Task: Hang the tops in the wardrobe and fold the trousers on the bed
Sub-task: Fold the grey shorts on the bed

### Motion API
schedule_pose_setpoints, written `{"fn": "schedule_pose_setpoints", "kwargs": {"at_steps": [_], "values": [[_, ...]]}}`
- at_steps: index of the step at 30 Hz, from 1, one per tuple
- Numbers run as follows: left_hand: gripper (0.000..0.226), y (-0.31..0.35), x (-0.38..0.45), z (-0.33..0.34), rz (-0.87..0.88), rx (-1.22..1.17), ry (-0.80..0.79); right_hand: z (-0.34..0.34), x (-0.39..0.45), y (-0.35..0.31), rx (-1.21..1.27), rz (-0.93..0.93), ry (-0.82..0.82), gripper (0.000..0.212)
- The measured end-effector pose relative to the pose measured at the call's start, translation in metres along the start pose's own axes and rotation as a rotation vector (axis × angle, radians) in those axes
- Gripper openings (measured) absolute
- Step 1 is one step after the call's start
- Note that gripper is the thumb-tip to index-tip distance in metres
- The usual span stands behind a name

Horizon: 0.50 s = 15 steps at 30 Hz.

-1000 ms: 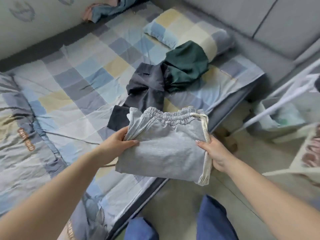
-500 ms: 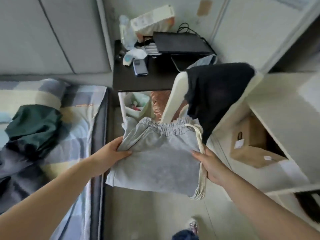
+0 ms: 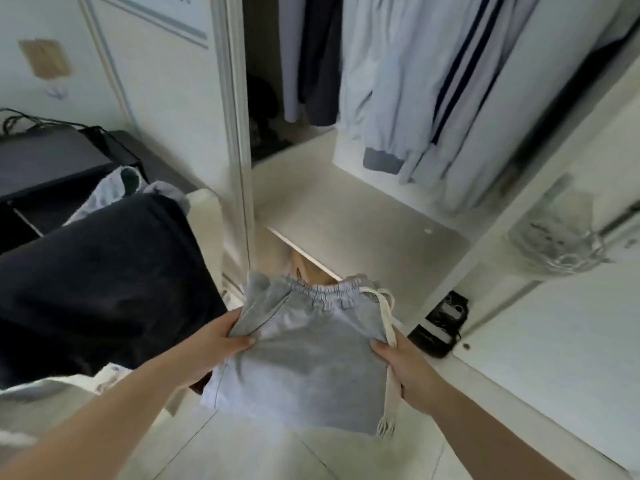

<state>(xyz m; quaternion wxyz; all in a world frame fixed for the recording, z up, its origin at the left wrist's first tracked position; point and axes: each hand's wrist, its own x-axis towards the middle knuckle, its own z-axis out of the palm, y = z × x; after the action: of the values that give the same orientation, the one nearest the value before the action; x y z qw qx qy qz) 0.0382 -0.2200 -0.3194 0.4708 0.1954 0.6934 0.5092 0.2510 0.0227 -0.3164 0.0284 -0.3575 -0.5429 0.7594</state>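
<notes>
A folded pair of grey trousers [image 3: 304, 355] with an elastic waistband and a cream drawstring is held flat in front of me, above the floor. My left hand [image 3: 221, 344] grips its left edge, thumb on top. My right hand [image 3: 401, 362] grips the right edge beside the drawstring. Straight ahead stands the open wardrobe [image 3: 349, 216], its pale shelf bare just beyond the trousers. Several tops [image 3: 408, 91] hang inside, light blue ones and a dark one. The bed is out of view.
A chair [image 3: 204, 209] draped with a black garment [image 3: 100, 282] stands at my left. Behind it is a dark desk [image 3: 45, 164] with cables. The open wardrobe door [image 3: 554, 306] is at the right, a small dark object [image 3: 440, 323] at its foot.
I have turned right from the bed, past the desk and chair, to face the open wardrobe. Both hands keep the same grip on the folded grey trousers.
</notes>
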Motion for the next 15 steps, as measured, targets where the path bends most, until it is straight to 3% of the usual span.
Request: {"fn": "schedule_pose_setpoints", "kwargs": {"at_steps": [7,15], "values": [[0.042,0.059,0.122,0.012,-0.06,0.04,-0.118,-0.052,0.069,-0.03,0.072,-0.025,0.157,0.03],[0.038,0.118,0.293,-0.027,0.031,0.33,-0.196,-0.065,0.203,-0.063,0.217,-0.081,0.259,0.029]]}}
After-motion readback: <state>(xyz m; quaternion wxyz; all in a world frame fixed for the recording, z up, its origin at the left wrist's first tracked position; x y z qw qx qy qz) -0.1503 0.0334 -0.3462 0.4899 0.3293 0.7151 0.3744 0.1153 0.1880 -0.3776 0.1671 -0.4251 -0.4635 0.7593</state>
